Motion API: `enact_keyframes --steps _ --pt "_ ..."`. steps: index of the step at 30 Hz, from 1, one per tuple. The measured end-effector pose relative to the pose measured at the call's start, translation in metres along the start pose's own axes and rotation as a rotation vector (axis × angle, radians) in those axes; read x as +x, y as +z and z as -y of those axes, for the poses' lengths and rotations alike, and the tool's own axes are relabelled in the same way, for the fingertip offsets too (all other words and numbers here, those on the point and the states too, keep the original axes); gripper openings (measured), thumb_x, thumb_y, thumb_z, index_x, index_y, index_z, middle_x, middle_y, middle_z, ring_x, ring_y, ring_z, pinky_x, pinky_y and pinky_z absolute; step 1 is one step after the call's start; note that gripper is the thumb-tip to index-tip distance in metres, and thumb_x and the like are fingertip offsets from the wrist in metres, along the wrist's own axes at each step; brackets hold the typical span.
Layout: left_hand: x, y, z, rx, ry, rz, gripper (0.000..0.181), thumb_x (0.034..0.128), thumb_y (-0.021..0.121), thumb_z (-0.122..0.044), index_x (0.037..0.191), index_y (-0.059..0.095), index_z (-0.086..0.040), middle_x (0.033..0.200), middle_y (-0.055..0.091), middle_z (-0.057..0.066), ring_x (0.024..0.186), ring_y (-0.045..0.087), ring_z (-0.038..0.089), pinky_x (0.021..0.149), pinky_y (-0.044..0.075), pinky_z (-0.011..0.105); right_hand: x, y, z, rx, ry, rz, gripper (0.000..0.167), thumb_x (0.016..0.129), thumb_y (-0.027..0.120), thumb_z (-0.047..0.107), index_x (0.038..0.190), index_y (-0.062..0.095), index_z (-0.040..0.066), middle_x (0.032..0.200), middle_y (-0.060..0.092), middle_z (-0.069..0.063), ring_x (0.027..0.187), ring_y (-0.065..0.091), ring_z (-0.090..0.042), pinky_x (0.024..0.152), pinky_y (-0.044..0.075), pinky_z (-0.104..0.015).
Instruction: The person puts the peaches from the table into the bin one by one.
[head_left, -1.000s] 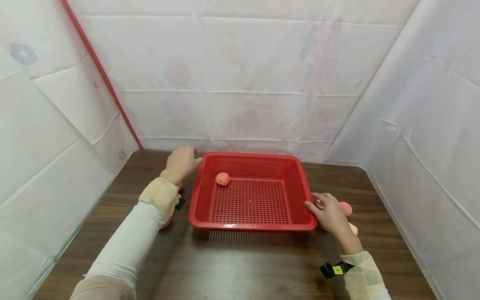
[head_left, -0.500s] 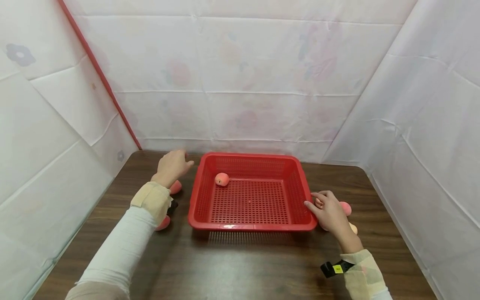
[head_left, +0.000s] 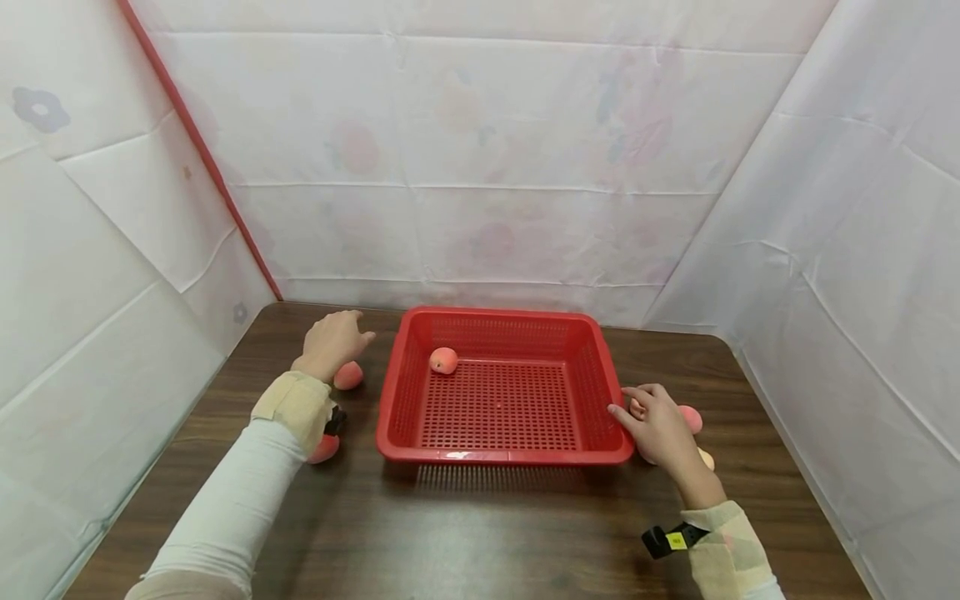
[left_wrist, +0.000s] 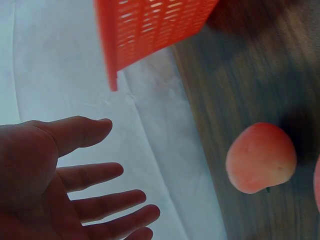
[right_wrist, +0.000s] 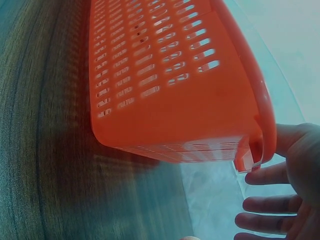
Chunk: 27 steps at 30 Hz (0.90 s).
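A red plastic basket (head_left: pixel 506 456) with slotted walls stands on the table; one peach (head_left: pixel 443 361) lies in its back left corner. My left hand (head_left: pixel 333 343) hovers to the left of the basket, apart from it, fingers spread and holding nothing. Close by that hand are a peach (head_left: pixel 348 376) and another peach (head_left: pixel 324 449), both on the tabletop. On the basket's right rim, my right hand (head_left: pixel 660 429) pinches the edge, thumb over it and forefinger under it; the other fingers (right_wrist: pixel 272 204) extend loosely below.
Beside and behind the right hand lie a pink peach (head_left: pixel 691 419) and a paler yellowish fruit (head_left: pixel 707 458), partly hidden. The brown wooden table (head_left: pixel 480 533) meets white cloth walls (head_left: pixel 495 167) at the back and sides.
My left hand has moved away from the basket's left rim, leftward and slightly nearer, uncovering the peaches there. The right hand and basket stay where they were.
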<state>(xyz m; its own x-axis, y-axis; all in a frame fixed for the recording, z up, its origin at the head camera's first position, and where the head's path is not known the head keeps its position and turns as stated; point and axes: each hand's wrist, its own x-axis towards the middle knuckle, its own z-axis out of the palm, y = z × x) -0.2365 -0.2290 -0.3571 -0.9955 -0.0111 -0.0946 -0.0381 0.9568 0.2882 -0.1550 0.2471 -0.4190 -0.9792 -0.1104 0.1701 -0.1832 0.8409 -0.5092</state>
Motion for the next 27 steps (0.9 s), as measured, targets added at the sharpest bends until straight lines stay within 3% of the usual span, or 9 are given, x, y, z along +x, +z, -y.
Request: enact_keyframes --steps 12,18,27 --pt "0.006 0.013 0.02 -0.001 -0.039 0.121 0.063 0.0918 0.06 -0.032 0.137 0.043 0.008 0.135 0.044 0.032 0.121 0.041 0.051 0.091 0.04 0.06 0.0 0.0 0.0 -0.008 0.016 0.015 0.046 0.089 0.067 0.033 0.118 0.064 -0.002 0.111 0.055 -0.021 0.101 0.056 -0.037 0.081 0.047 -0.051" --pt "0.008 0.017 0.025 0.003 -0.058 0.163 0.065 0.091 0.062 -0.032 0.139 0.041 0.007 0.136 0.042 0.033 0.121 0.04 0.052 0.088 0.042 0.059 0.0 0.0 0.0 -0.005 0.02 0.02 0.047 0.09 0.066 0.034 0.118 0.064 -0.003 0.111 0.055 -0.021 0.1 0.057 -0.037 0.081 0.047 -0.051" --pt "0.008 0.028 0.032 -0.024 -0.081 0.223 0.065 0.0919 0.062 -0.03 0.139 0.039 0.009 0.137 0.04 0.035 0.123 0.038 0.052 0.094 0.038 0.059 0.001 0.003 -0.003 0.004 -0.008 -0.005 0.044 0.089 0.068 0.032 0.117 0.064 -0.002 0.109 0.057 -0.021 0.099 0.057 -0.036 0.08 0.047 -0.05"
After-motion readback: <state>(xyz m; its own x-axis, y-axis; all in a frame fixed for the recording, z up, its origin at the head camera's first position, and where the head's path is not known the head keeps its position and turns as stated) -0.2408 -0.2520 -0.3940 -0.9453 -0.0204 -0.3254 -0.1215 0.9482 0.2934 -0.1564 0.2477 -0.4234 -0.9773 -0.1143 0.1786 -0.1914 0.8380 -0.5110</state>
